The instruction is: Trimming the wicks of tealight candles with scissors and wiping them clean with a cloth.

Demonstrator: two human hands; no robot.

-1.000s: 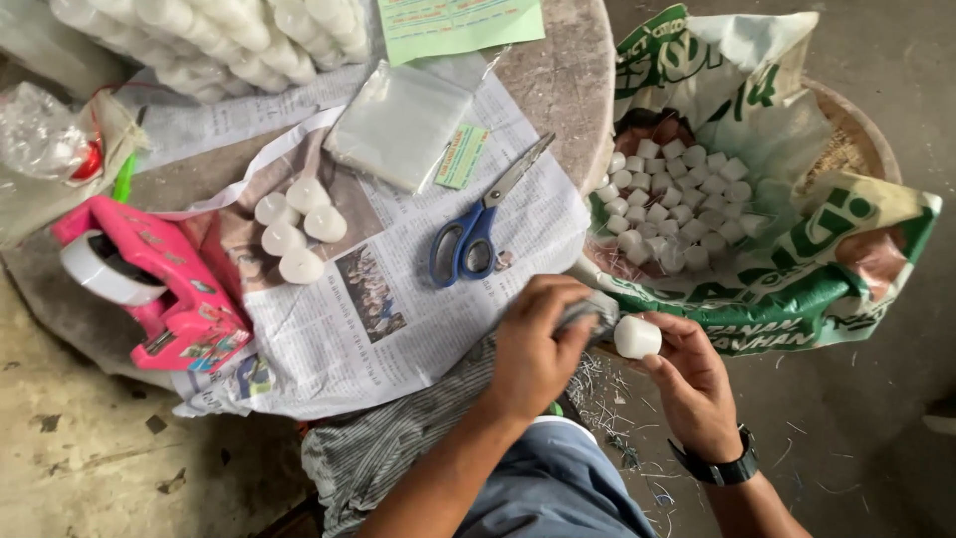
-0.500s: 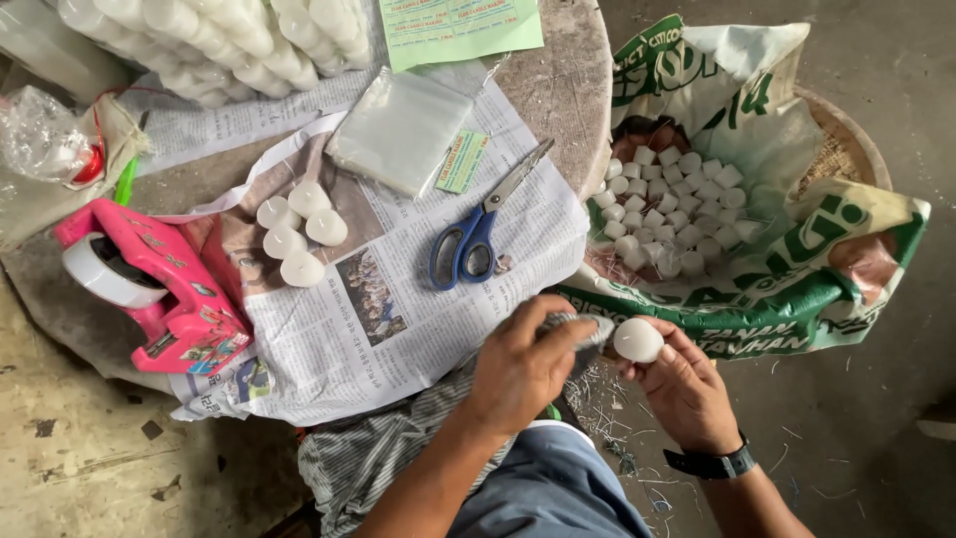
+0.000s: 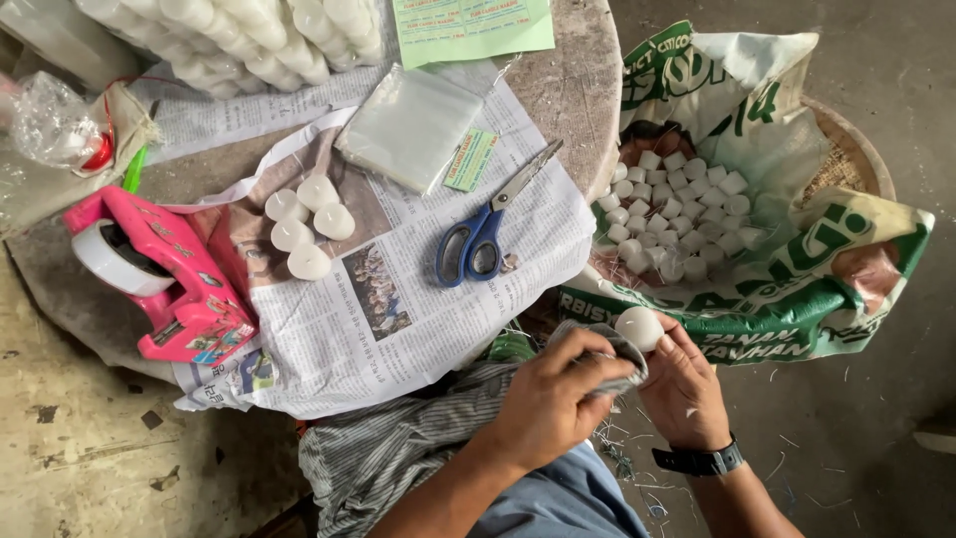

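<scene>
The right hand point(image 3: 682, 394) held a small white round wax candle point(image 3: 638, 327) pinched in its fingers, just off the counter's right edge and in front of the green-and-white woven sack point(image 3: 797, 299). The left hand point(image 3: 553, 399) gripped a grey striped cloth point(image 3: 622, 361), its fingers closed on it. Against the frames of a second earlier, the cloth had moved from beside the candle to under and against it, and both hands had drawn together, consistent with wiping. More white candles point(image 3: 682, 214) lay loose in the sack; five point(image 3: 304, 224) sat on the newspaper point(image 3: 398, 299) towards the counter's left side, near blue-handled scissors point(image 3: 478, 244) and a pink tape dispenser point(image 3: 164, 279). The candle's underside and the contact beneath the cloth were hidden. Bagged candles point(image 3: 229, 40) at the far edge were cut off.
</scene>
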